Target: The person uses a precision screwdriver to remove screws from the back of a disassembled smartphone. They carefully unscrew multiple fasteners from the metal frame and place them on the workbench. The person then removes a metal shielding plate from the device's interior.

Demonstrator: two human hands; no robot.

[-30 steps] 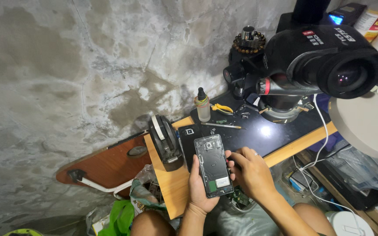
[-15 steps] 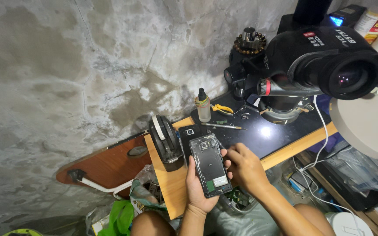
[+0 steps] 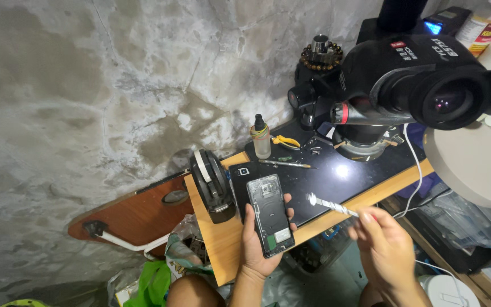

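Note:
My left hand [image 3: 259,239] holds an opened black smartphone [image 3: 270,213] upright over the wooden bench edge, its inner frame and parts exposed. My right hand [image 3: 385,247] has drawn away to the right and pinches a thin shiny metal tool [image 3: 332,207] that points left toward the phone without touching it. Both hands hover in front of the black work mat [image 3: 319,179].
A large black stereo microscope [image 3: 416,85] looms at upper right. On the mat lie a small clear bottle [image 3: 261,138], yellow-handled cutters [image 3: 285,141] and a metal pick [image 3: 284,164]. A black round device [image 3: 211,185] stands at the bench's left edge. A white cable [image 3: 413,176] hangs at the right.
My right hand left the phone and moved right and down, now holding the shiny thin tool. The left hand keeps the phone in roughly the same place.

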